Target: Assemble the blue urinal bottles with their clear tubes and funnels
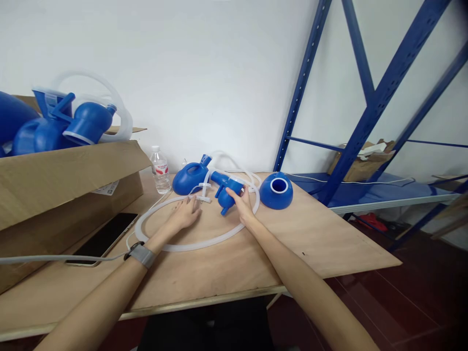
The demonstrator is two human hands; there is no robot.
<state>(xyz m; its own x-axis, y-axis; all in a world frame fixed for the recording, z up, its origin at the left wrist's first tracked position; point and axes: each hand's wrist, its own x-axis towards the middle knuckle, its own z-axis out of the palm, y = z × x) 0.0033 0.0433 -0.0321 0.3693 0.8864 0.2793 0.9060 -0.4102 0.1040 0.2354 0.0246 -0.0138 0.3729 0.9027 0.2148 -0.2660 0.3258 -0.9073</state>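
Note:
My right hand (243, 201) grips a blue plastic cup-shaped urinal head (225, 197), tilted above the table, with its narrow spout end pointing down. My left hand (187, 213) lies on the table, fingers stretched out and apart, fingertips touching the translucent hose (204, 245) near a white T-shaped connector (203, 199). That hose loops around in front of both hands. Behind them is a blue urinal bottle (190, 179) with a carrying handle, on its side. Right of my right hand rests a rounded blue container (277, 197) with a white-rimmed round opening facing me.
On the left, an open cardboard box (66, 180) holds several blue urinal parts (89, 123) and hoses. A water bottle (160, 170) and a phone (104, 239) are beside it. Blue metal shelving (369, 107) stands right of the wooden table (329, 243), carrying a carton (365, 158).

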